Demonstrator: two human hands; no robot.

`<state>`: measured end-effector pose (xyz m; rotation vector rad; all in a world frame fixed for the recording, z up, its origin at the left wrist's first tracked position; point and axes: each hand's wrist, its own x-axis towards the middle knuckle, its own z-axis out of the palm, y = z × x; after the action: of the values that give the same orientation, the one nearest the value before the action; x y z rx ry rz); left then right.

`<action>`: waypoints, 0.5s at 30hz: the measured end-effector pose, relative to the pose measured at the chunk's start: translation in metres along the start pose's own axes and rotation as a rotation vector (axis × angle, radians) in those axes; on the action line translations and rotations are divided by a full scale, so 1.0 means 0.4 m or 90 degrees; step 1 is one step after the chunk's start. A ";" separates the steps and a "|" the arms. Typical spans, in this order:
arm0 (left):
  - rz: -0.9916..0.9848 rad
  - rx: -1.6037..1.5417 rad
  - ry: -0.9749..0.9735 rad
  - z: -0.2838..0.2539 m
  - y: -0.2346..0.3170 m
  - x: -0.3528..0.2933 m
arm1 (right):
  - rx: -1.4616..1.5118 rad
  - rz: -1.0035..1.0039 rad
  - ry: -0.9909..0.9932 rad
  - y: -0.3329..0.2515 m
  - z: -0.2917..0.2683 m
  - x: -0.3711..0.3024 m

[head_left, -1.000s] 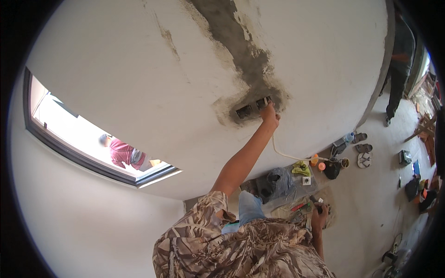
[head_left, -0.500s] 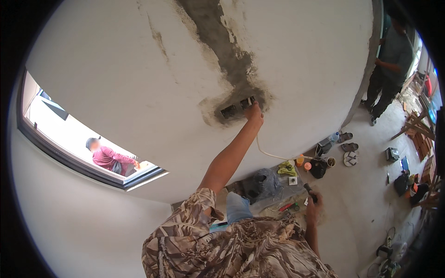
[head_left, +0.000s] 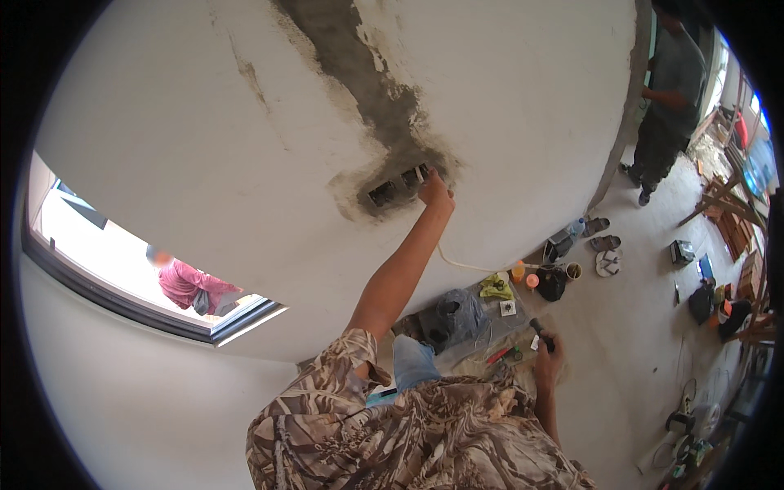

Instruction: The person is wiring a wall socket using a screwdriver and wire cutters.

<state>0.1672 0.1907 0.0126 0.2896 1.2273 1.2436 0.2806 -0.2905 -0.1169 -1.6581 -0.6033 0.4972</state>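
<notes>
White wall (head_left: 523, 106) frames 2 boxes (head_left: 381, 193), left hand (head_left: 437, 192) pinched on white cable (head_left: 469, 265) at the right one, likely to steady it, right hand (head_left: 552, 359) wrapped around a dark tool (head_left: 539, 328) nearer.

Left hand (head_left: 437, 193) at wall box (head_left: 413, 175), cable (head_left: 472, 267) below; right hand (head_left: 550, 361) holds dark tool (head_left: 539, 328).

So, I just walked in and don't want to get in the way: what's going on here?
The person's left hand is up at the right one of two wall boxes, with a pale cable running from there down toward the floor; whether the hand grips it is hard to tell. The right hand, lower down, holds a dark, rod-shaped tool.
</notes>
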 end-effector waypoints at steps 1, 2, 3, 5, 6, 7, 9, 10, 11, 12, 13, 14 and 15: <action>-0.003 0.002 -0.005 -0.003 0.003 0.009 | 0.007 0.003 0.003 0.002 -0.002 -0.002; -0.007 0.005 -0.016 0.004 0.002 0.017 | 0.020 0.020 0.001 0.004 -0.008 0.006; -0.011 0.010 -0.028 0.006 -0.003 0.027 | 0.033 0.044 0.001 0.006 -0.013 0.013; -0.014 0.003 -0.059 -0.022 -0.001 0.062 | 0.081 0.112 -0.015 -0.012 -0.008 0.009; -0.016 -0.001 -0.074 -0.045 0.007 0.084 | 0.115 0.154 -0.030 -0.032 -0.003 0.011; -0.022 -0.016 -0.103 -0.062 0.017 0.106 | 0.164 0.176 -0.032 -0.024 0.011 0.015; -0.035 -0.053 -0.158 -0.110 0.062 0.153 | 0.247 0.227 -0.083 -0.073 0.038 0.038; -0.031 -0.050 -0.148 -0.130 0.089 0.166 | 0.281 0.256 -0.128 -0.148 0.058 0.054; -0.025 -0.034 -0.112 -0.123 0.111 0.165 | 0.343 0.244 -0.145 -0.195 0.089 0.079; -0.021 0.026 0.024 -0.084 0.092 0.139 | 0.397 0.234 -0.153 -0.227 0.116 0.108; -0.024 0.090 0.152 -0.005 0.049 0.081 | 0.373 0.179 -0.162 -0.261 0.131 0.146; -0.012 0.115 0.160 0.023 0.034 0.037 | 0.352 0.121 -0.178 -0.309 0.155 0.182; 0.004 0.137 0.174 0.037 0.030 -0.004 | 0.249 0.026 -0.155 -0.362 0.195 0.206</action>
<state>0.1730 0.2001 0.0282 0.2868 1.6014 1.1839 0.2787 -0.1608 0.0137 -1.2493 -0.6052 0.8013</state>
